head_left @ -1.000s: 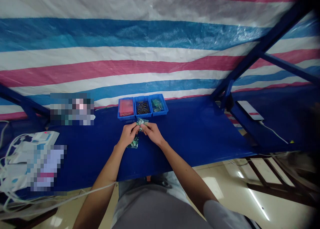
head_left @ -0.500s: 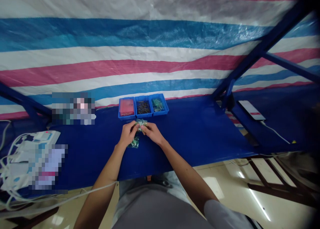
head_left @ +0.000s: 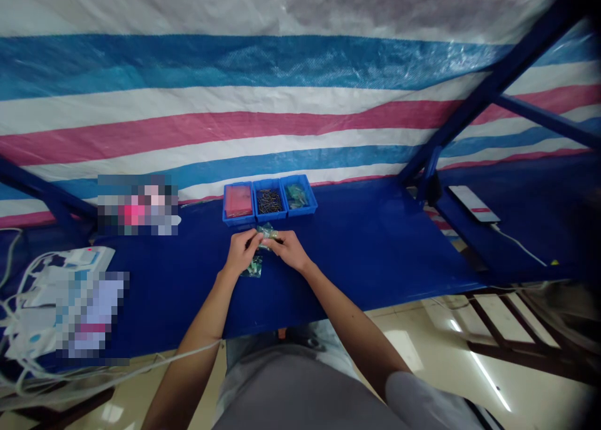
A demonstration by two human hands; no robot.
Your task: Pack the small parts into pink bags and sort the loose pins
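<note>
Both my left hand (head_left: pixel 243 248) and my right hand (head_left: pixel 285 247) are closed on a small clear plastic bag (head_left: pixel 267 231), held up between the fingertips. Its contents are too small to make out. A second clear bag (head_left: pixel 254 266) with pale greenish pieces lies on the table just below, beside my left hand. Beyond my hands stand three blue bins side by side: a left bin (head_left: pixel 226 220) with flat red packets (head_left: pixel 238 200), a middle bin (head_left: pixel 271 217) full of dark screws (head_left: pixel 269 200), and a right bin (head_left: pixel 303 211) with greenish clear bags (head_left: pixel 296 195).
The blue table (head_left: pixel 375 242) ends at a striped plastic sheet (head_left: pixel 282 120). Power strips with white cables (head_left: pixel 42 286) lie at the left, near blurred items. A phone (head_left: pixel 473 203) on a cable rests at the right, past a blue metal frame (head_left: pixel 488 98).
My fingers have shifted slightly on the plastic bag, the right ones a little lower. The view has moved very slightly; the bins and the lower bag stay put.
</note>
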